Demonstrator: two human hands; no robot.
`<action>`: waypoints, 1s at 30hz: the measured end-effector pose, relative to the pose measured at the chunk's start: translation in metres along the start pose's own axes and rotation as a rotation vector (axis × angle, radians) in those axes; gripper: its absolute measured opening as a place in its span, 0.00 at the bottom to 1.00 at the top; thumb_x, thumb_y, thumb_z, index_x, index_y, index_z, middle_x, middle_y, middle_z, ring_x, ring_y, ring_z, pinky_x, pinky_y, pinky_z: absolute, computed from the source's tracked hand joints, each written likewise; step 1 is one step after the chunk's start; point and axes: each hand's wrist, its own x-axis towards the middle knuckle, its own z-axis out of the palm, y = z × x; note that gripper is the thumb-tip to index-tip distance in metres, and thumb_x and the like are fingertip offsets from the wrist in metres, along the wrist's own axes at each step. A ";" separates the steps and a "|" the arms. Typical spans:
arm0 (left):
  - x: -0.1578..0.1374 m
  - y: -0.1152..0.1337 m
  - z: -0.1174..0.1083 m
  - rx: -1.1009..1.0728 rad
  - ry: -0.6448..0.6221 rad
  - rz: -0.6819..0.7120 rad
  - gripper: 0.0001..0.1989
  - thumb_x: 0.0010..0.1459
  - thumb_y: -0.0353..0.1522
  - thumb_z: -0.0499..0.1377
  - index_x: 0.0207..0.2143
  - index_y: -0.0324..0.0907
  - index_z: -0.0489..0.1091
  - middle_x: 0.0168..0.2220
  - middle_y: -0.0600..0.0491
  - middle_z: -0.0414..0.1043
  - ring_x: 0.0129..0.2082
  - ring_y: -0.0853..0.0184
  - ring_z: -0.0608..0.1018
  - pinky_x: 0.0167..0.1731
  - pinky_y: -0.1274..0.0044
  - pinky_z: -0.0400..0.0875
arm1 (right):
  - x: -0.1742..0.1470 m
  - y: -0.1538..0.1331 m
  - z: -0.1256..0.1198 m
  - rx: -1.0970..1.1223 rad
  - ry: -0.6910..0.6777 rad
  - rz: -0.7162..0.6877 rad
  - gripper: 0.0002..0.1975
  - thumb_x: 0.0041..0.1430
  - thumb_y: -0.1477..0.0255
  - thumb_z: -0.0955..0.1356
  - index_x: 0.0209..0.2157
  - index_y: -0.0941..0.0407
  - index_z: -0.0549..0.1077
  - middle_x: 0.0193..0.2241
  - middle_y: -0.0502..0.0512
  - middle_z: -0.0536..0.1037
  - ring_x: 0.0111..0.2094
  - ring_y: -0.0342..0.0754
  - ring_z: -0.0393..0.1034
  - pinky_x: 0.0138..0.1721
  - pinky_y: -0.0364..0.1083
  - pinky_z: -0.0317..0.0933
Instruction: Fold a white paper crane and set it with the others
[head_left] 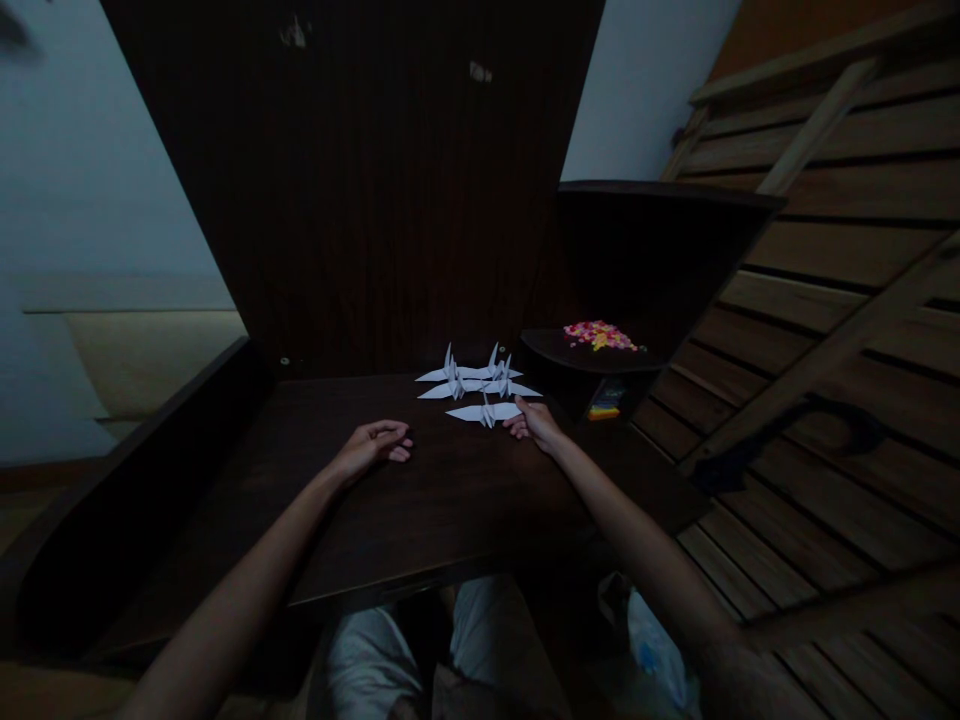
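Right hand (534, 424) fingertips touching near crane (485, 411) wingtip, nothing gripped. Left hand (373, 443) loosely curled, empty, on table (420, 510). Crane judged light, crushable; best pinched at body.

A dark wooden counter (420, 520) fills the middle of the frame, with a tall dark panel (360, 190) rising behind it. Right of centre, a small dark shelf (555, 352) carries a heap of pink, red and yellow bits (600, 335); just below it sits a small multicoloured box (606, 402). Above that shelf juts a larger dark shelf (660, 200). Slatted wooden boards (847, 330) cover the right side. A pale blue wall (82, 170) takes the upper left, and a pale bag (660, 645) lies at the lower right.
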 end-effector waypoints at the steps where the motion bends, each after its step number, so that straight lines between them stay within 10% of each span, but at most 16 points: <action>1: 0.000 0.000 0.000 0.005 -0.001 0.003 0.09 0.56 0.26 0.62 0.40 0.34 0.70 0.30 0.47 0.78 0.25 0.68 0.80 0.29 0.77 0.78 | 0.003 -0.001 0.000 -0.029 0.016 0.003 0.16 0.67 0.65 0.62 0.29 0.62 0.67 0.16 0.58 0.76 0.11 0.40 0.65 0.12 0.36 0.56; 15: 0.003 -0.001 -0.003 0.072 0.006 0.023 0.09 0.55 0.29 0.64 0.38 0.35 0.70 0.28 0.49 0.77 0.24 0.68 0.79 0.30 0.76 0.77 | -0.012 -0.012 -0.023 -0.620 0.494 -0.285 0.11 0.61 0.64 0.64 0.34 0.57 0.73 0.27 0.55 0.77 0.32 0.48 0.72 0.32 0.42 0.57; 30: 0.003 -0.002 -0.006 0.153 -0.017 0.075 0.11 0.53 0.32 0.65 0.37 0.36 0.71 0.29 0.50 0.77 0.24 0.69 0.79 0.28 0.77 0.75 | -0.025 -0.009 0.032 -1.144 0.227 -0.640 0.10 0.56 0.70 0.67 0.40 0.56 0.73 0.26 0.51 0.75 0.30 0.46 0.69 0.30 0.41 0.53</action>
